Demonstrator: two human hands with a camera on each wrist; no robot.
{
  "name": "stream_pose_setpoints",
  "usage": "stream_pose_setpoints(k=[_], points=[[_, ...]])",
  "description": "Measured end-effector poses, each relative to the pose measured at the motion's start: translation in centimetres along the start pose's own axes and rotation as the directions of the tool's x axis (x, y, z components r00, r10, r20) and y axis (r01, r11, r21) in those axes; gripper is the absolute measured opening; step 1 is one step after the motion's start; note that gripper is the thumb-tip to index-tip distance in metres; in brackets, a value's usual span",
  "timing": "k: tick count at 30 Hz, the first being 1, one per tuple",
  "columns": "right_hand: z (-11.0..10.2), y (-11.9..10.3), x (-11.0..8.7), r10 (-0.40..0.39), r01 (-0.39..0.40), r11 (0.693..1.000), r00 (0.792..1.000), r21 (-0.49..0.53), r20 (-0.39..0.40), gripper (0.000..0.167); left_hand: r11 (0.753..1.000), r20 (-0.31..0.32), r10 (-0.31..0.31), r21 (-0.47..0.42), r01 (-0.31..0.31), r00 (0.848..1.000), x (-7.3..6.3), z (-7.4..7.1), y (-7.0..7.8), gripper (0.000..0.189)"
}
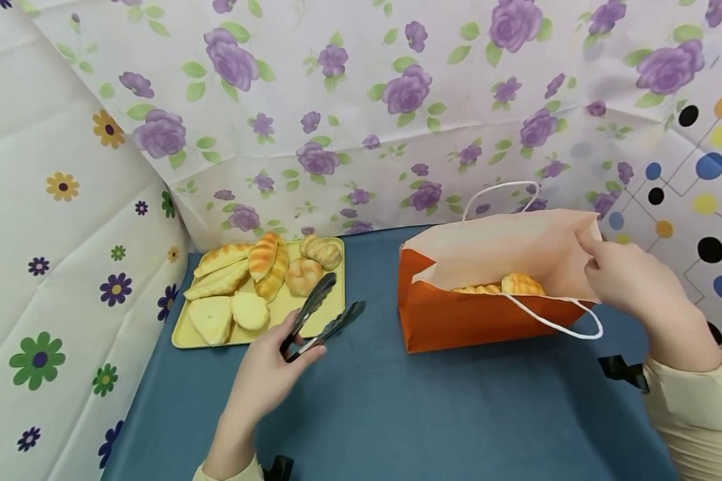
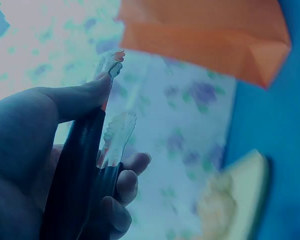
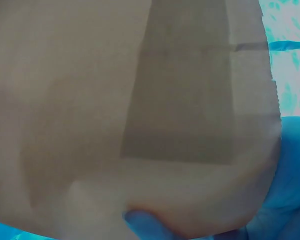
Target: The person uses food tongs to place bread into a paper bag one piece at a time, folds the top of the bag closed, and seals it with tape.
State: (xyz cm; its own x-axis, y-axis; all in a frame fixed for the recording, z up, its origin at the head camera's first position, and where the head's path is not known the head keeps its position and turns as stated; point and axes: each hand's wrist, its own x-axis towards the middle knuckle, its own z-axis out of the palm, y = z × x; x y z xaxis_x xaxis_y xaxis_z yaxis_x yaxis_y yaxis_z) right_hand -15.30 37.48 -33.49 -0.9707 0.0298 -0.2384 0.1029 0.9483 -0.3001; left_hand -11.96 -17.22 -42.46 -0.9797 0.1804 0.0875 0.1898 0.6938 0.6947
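On the left of the worktop (image 1: 367, 414) sits a yellow tray (image 1: 182, 334) with bread pieces (image 1: 265, 257) on it. Long ones lie at the far side, two flat ones at the near side, and two lumpy ones at the far right. The tray's low rim probably helps stop them from sliding off.

Next comes the left hand (image 1: 271, 374). It is wrapped round black-handled tongs (image 1: 315, 298). The tips are apart with nothing between them, by the tray's right edge. The hand seems to hold them loosely so they can spring wide.

To the right is an orange paper bag (image 1: 457, 324), with its mouth open and white string handles (image 1: 599, 326). More bread (image 1: 522, 284) shows inside it.

At the far right end, the right hand (image 1: 632, 274) pinches the bag's top edge, with the paper between thumb and fingers. That likely keeps the floppy mouth wide and the bag steady.
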Motion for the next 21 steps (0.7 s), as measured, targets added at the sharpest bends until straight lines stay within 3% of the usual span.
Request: stream_pose_setpoints(k=[4,10,15,21], points=[[0.1,0.0,-0.1,0.001,-0.001,1.0,1.0,0.008,-0.002,0.067,0.99,0.001,-0.135,0.039,0.135,0.991,-0.6,-0.2,-3.1,0.082],[0.3,0.1,-0.1,-0.005,0.005,1.0,1.0,-0.002,-0.024,0.067,0.953,0.025,-0.278,0.135,0.272,0.96,-1.2,-0.6,-5.9,0.104],[0.5,0.1,0.0,-0.013,0.013,1.0,0.999,-0.007,-0.042,0.066,0.936,0.04,-0.307,0.196,0.294,0.951,-0.6,-0.1,-6.6,0.108],[0.6,0.0,0.1,-0.015,0.015,1.0,0.999,-0.004,-0.037,0.066,0.925,0.02,-0.305,0.243,0.291,0.952,1.3,0.4,-6.5,0.101]])
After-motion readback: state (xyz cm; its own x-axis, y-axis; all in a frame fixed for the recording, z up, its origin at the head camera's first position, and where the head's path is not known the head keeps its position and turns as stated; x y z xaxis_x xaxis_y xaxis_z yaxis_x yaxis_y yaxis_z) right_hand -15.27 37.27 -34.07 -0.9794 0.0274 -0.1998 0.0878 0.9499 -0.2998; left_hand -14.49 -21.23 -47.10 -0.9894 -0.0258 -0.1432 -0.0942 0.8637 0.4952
